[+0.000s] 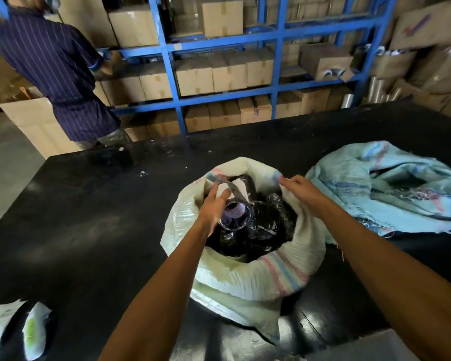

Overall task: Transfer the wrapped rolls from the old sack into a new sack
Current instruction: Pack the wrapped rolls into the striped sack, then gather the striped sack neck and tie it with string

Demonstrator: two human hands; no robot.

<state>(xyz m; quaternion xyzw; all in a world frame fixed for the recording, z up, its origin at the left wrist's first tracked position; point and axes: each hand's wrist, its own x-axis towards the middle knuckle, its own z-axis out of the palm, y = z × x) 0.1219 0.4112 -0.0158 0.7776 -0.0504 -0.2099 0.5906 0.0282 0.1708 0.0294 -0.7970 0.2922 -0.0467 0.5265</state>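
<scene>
A pale yellow woven sack stands open on the black table, filled with several black plastic-wrapped rolls. My left hand grips one wrapped roll with a white label over the sack's mouth. My right hand pinches the sack's far right rim. A worn light-blue sack lies slumped and open on the table to the right.
A person in a striped blue garment stands at the blue shelving stacked with cardboard boxes beyond the table. White plastic bags lie at the near left. Clear film rolls stand at the back right.
</scene>
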